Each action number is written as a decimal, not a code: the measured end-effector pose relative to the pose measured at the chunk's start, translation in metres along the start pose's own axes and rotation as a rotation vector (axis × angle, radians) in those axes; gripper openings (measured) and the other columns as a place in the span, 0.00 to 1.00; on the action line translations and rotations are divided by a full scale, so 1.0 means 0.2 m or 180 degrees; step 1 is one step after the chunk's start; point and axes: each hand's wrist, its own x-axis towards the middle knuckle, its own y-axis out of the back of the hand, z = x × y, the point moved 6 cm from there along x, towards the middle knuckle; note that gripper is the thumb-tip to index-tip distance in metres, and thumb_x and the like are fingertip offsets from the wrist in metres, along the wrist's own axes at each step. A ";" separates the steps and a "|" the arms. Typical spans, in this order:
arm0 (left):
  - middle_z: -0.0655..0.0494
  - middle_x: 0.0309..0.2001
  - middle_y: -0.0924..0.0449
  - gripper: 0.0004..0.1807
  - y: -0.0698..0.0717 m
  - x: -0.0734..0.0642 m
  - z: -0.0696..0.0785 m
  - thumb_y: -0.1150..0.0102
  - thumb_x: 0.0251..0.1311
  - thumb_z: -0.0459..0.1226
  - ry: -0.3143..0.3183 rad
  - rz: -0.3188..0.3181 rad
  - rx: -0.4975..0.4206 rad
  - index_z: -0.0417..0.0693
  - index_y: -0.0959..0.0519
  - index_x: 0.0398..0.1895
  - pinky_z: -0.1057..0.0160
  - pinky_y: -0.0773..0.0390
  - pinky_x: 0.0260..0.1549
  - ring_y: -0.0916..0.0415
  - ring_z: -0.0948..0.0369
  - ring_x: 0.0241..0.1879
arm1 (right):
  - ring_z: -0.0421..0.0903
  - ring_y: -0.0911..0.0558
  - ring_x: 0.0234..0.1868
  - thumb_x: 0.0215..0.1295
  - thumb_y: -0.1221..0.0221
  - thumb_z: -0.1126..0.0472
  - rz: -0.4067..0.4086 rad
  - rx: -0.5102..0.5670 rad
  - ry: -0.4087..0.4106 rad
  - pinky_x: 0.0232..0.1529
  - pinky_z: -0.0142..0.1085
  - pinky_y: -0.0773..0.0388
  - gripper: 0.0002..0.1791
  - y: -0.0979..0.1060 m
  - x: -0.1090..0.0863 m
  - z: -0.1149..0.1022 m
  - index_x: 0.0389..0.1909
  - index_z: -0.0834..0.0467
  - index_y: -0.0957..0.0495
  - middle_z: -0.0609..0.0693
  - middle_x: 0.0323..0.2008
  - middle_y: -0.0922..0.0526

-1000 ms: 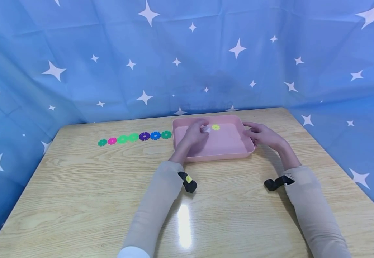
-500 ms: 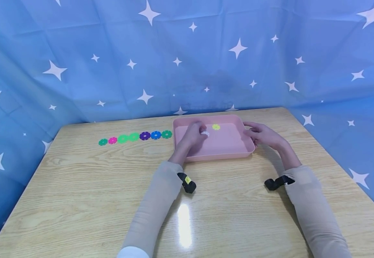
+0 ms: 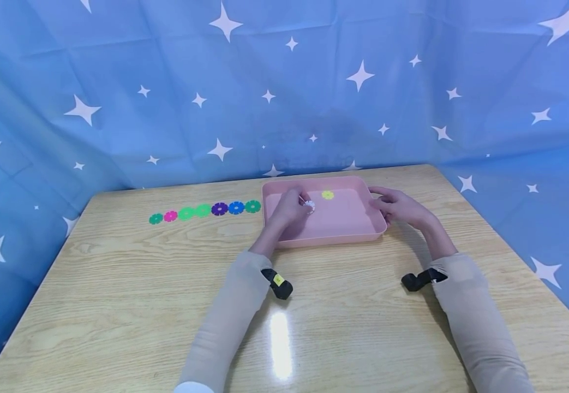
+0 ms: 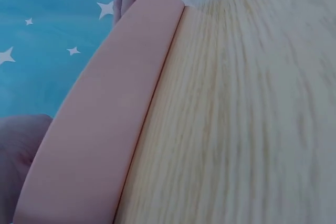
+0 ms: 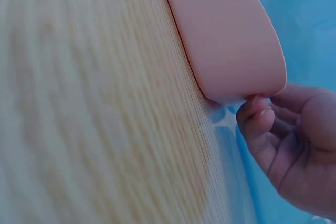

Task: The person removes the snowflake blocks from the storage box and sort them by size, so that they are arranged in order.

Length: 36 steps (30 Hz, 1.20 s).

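Observation:
A shallow pink tray (image 3: pixel 333 239) lies on the wooden table. My left hand (image 3: pixel 289 207) reaches over its left part and pinches a whitish notched building disc (image 3: pixel 310 207) by its edge. On the tray floor behind it lies a yellow notched disc (image 3: pixel 328 195). My right hand (image 3: pixel 402 208) holds the tray's right end; in the right wrist view its curled fingers (image 5: pixel 257 116) touch the end wall. The left wrist view shows mostly the tray's near wall (image 4: pixel 105 87), with the disc hidden behind it.
Left of the tray runs a row of notched discs: teal, pink (image 3: pixel 170 216), light green, purple (image 3: pixel 219 208), blue (image 3: pixel 236 207) and green (image 3: pixel 252 206). A blue curtain (image 3: pixel 284 87) with white stars hangs behind the wooden table (image 3: pixel 142 295).
My left hand has drawn slightly left and toward me within the tray, and the whitish disc has come with it, turning its face into view. My right hand stays on the tray.

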 end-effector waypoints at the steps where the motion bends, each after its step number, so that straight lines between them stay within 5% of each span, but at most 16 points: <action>1: 0.51 0.40 0.23 0.05 0.01 0.00 0.00 0.38 0.67 0.33 -0.0032 -0.0008 0.0033 0.43 0.23 0.42 0.62 0.23 0.44 0.26 0.57 0.41 | 0.48 0.27 0.21 0.80 0.49 0.55 -0.0001 0.0001 0.0004 0.28 0.42 0.24 0.33 0.00 0.00 0.00 0.78 0.61 0.47 0.55 0.26 0.26; 10: 0.48 0.45 0.21 0.10 0.13 -0.08 0.02 0.43 0.71 0.33 -0.0174 -0.0011 0.0008 0.39 0.21 0.51 0.61 0.22 0.48 0.26 0.55 0.44 | 0.49 0.27 0.21 0.80 0.50 0.56 -0.0021 0.0020 0.0020 0.28 0.44 0.23 0.33 -0.01 -0.01 -0.01 0.78 0.62 0.48 0.56 0.26 0.26; 25: 0.48 0.42 0.22 0.12 0.37 -0.19 -0.06 0.42 0.70 0.33 -0.0315 0.0410 -0.0519 0.41 0.22 0.54 0.63 0.21 0.40 0.23 0.55 0.40 | 0.52 0.28 0.20 0.80 0.50 0.57 -0.0034 0.0016 0.0045 0.26 0.43 0.25 0.32 -0.01 -0.01 -0.02 0.79 0.62 0.48 0.56 0.25 0.27; 36: 0.46 0.46 0.22 0.11 0.58 -0.28 -0.14 0.43 0.71 0.34 -0.0310 0.0635 -0.0545 0.41 0.22 0.53 0.57 0.22 0.49 0.24 0.52 0.47 | 0.52 0.28 0.21 0.80 0.50 0.57 -0.0025 -0.0002 0.0038 0.27 0.43 0.25 0.32 -0.01 -0.01 -0.01 0.79 0.62 0.47 0.56 0.25 0.27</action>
